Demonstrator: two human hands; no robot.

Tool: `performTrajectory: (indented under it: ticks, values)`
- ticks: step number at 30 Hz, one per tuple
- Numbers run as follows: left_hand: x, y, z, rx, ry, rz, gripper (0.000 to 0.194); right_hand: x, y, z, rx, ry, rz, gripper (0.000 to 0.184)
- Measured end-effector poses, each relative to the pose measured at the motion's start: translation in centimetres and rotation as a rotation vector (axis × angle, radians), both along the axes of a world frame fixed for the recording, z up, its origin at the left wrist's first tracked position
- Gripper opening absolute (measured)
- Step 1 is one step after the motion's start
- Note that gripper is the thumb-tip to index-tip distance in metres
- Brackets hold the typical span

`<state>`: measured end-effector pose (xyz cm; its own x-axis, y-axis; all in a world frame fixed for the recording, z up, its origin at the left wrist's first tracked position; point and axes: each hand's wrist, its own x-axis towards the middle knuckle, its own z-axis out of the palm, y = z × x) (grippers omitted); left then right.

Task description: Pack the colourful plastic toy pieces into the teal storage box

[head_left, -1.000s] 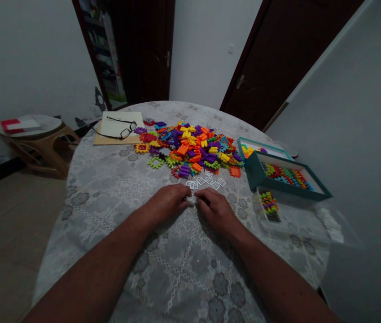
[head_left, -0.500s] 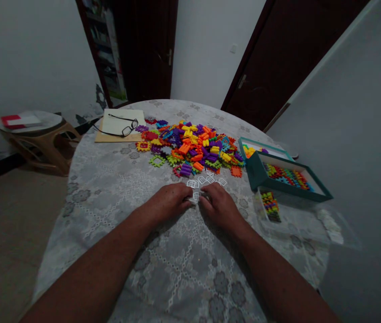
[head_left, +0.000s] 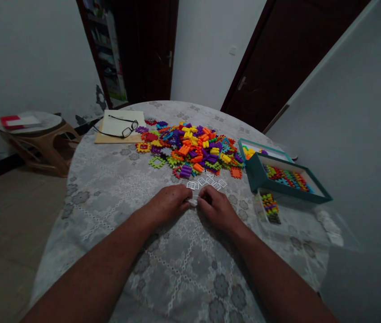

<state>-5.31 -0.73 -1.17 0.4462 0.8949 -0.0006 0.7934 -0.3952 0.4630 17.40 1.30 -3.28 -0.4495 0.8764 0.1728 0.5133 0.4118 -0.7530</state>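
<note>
Close together over the middle of the table, my left hand [head_left: 173, 200] and my right hand [head_left: 214, 205] pinch small white lattice pieces [head_left: 193, 202] between their fingertips. How many pieces are in the pinch cannot be made out. Just beyond the fingers, several loose white lattice pieces [head_left: 209, 181] lie flat on the patterned tablecloth [head_left: 173, 269]. Behind them rises a heap of colourful plastic building pieces [head_left: 190, 148], with square toothed plates and short ribbed connectors in purple, orange, yellow and green.
At the right stands a teal box [head_left: 291, 177] with rows of coloured pieces. A clear plastic tray [head_left: 298, 224] in front of it holds coloured and white pieces. Black glasses [head_left: 127, 131] rest on a pad [head_left: 109, 120] at the back left.
The upright white lattice piece between my hands has dropped lower and now lies flatter. My right fingers have curled in more, and another white piece shows among the loose ones.
</note>
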Motion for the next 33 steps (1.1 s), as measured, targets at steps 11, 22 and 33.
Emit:
performTrajectory:
  ticks: [11, 22, 33]
  values:
    - [-0.7, 1.2, -1.0, -0.014, -0.105, 0.045, 0.032, -0.5, 0.5, 0.1, 0.163, 0.005, 0.165, 0.016]
    - [-1.0, 1.9, -0.8, -0.114, -0.121, 0.098, 0.061, -2.1, 0.8, -1.7, 0.318, -0.245, 0.097, 0.034]
    - [-0.8, 2.3, -0.1, -0.129, -0.154, 0.148, 0.052, 7.6, -1.7, 8.2, 0.357, -0.229, 0.011, 0.026]
